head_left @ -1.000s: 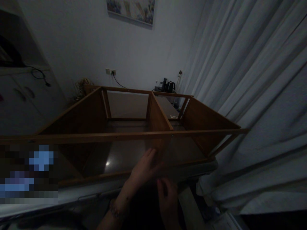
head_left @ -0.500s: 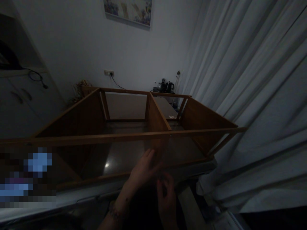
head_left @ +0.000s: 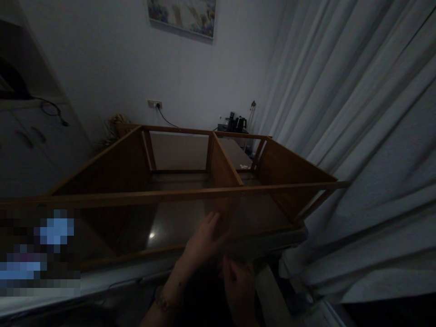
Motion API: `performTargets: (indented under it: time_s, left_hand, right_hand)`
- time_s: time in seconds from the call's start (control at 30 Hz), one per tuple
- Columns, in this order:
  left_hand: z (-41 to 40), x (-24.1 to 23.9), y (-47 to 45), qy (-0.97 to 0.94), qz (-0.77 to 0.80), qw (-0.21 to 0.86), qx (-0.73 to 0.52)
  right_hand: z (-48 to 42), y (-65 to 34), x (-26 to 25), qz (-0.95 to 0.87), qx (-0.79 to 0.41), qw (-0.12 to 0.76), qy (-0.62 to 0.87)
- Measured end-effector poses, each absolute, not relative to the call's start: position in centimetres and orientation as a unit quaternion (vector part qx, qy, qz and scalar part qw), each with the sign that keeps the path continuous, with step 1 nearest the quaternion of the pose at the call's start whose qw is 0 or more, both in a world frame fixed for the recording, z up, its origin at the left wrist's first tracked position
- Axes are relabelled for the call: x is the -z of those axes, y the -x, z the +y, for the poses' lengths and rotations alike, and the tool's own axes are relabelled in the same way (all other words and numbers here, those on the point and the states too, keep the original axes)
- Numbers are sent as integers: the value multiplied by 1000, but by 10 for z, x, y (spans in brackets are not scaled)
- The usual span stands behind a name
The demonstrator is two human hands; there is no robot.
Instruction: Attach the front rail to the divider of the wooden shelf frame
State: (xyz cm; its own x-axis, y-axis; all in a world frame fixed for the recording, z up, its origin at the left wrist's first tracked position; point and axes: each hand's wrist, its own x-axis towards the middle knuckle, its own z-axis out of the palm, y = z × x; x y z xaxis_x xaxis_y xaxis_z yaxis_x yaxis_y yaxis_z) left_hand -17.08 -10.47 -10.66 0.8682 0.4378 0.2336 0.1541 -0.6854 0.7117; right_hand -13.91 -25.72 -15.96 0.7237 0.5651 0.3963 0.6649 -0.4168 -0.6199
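Left hand (head_left: 203, 240): fingers extended, contact uncertain. Right hand (head_left: 241, 282): curled, any grip indiscernible. Brown wooden open-sided, partitioned frame (head_left: 170, 196): directly before both. Possible hazard: knuckles knocking it, caused by dim light.

Wooden frame (head_left: 170, 195): no lettering or number could be read
Wall picture (head_left: 182, 17): no words were legible
Wall socket (head_left: 152, 104): too small — no marking could be made out
Black kettle (head_left: 240, 124): too dark and small — no brand could be read
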Motion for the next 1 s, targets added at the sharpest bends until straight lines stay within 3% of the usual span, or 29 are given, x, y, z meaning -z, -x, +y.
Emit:
performTargets:
  time_s: [0.3,0.53,1.0]
  left_hand:
    - [-105,103,171,-897,165,360,-198]
    - [-107,102,173,-895,178,357,-199]
    - [-105,102,173,-896,162,363,-200]
  right_hand:
    - [-247,152,158,-263,-85,568,776]
    - [-242,159,158,-167,-170,652,720]
    - [-241,159,157,-171,-157,659,715]
